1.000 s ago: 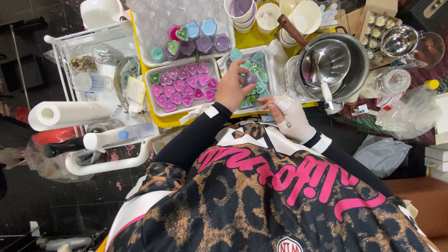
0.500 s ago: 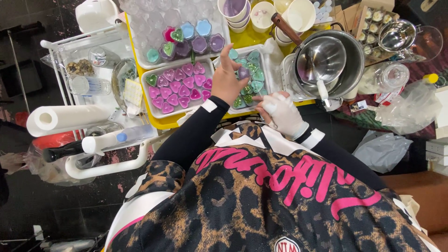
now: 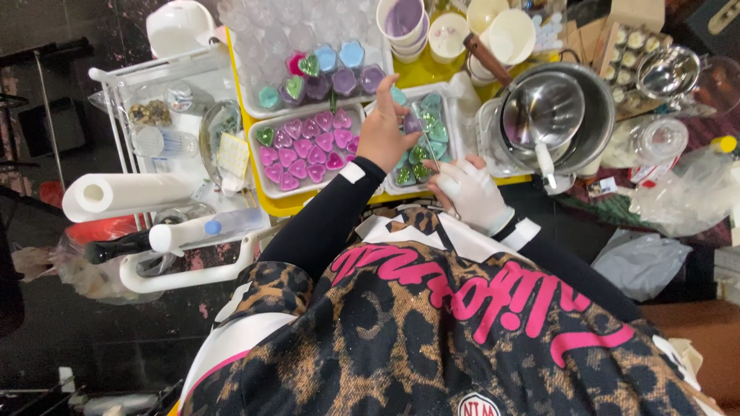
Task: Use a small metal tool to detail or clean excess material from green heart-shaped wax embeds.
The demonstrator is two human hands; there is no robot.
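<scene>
Left hand [image 3: 381, 135]: bare, black sleeve; reaches far over the tray of green hearts [image 3: 451, 142], fingers [image 3: 401, 94] spread apart and resting among the moulds at the tray's far left; it holds nothing that I can make out.
Right hand [image 3: 469, 191]: in a white glove, at the near edge of the same tray; fingers pinched together on a thin stick [image 3: 433, 154] that points up into the tray.
Tray of green hearts: white, in the middle of the yellow desk [image 3: 289, 204]; green and teal heart-shaped moulds, many of them hidden under the left hand.
Tray of pink hearts [image 3: 304, 150]: just left of it, touching or nearly so; rows of pink hearts with one green at the far-left corner.
Far tray [image 3: 308, 69]: clear, further away; mixed hearts in teal, pink, blue and purple along its near edge.
Cups [image 3: 405, 23]: stacked at the far edge; the nearest shows purple inside, with cream ones to the right.
Pot [image 3: 574, 115]: steel, right of the green tray, with a ladle lying in it; close beside the right hand.
Left side: a white wire rack [image 3: 116, 92], a paper roll [image 3: 123, 196] and a bottle [image 3: 204, 229] lying on its side.
In the way: the person's leopard-print top [image 3: 432, 331] fills the near part of the view and hides the desk's near edge.
</scene>
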